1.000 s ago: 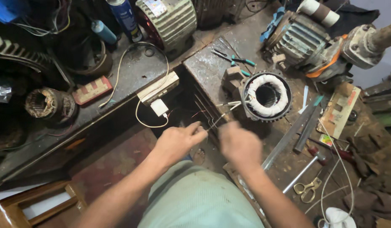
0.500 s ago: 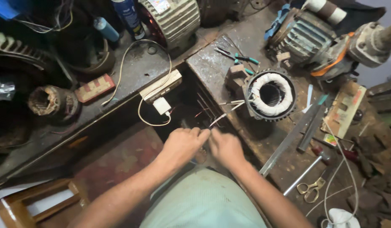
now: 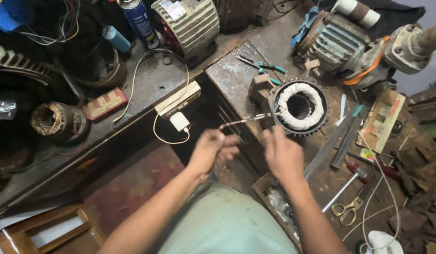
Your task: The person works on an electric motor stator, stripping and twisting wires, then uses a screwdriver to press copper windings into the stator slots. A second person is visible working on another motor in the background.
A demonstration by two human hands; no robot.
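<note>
Left grip (image 3: pixel 212 149) is pinching the thin sleeved lead wires (image 3: pixel 241 122); right grip (image 3: pixel 283 153) is curling shut beside them, contents unclear. Round white-wound stator (image 3: pixel 300 107) is sitting just beyond on the grimy bench (image 3: pixel 236 70).

The scene is dim overall, with soft daylight entering from the upper right of the frame, where the wall glows pale. The upper left and left edge sink into deep shadow, losing detail. Both hands, the left hand (image 3: pixel 212 149) and right hand (image 3: pixel 282 154), are smeared by motion blur at centre. The white winding of the stator (image 3: pixel 300 107) is the brightest spot, nearly washed out. Wide-angle distortion bends lines toward the corners.
</note>
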